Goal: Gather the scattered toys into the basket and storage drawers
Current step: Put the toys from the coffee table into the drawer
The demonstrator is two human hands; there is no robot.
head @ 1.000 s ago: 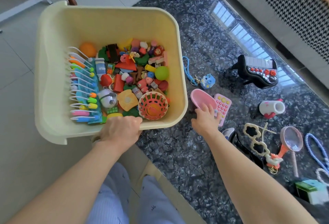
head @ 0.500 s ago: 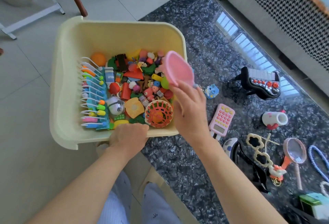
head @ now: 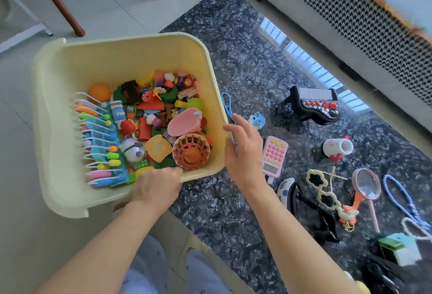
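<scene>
One pink dish (head: 184,119) newly in basket (head: 131,53)

One readable word: "MILK"

It runs in blue capitals down the side of the small white-and-blue toy milk carton (head: 118,113), which lies among the toys inside the pale yellow plastic basket (head: 70,64), at about nine o'clock from the heap's middle. The pink toy calculator's (head: 274,156) key markings are too small to read.
</scene>
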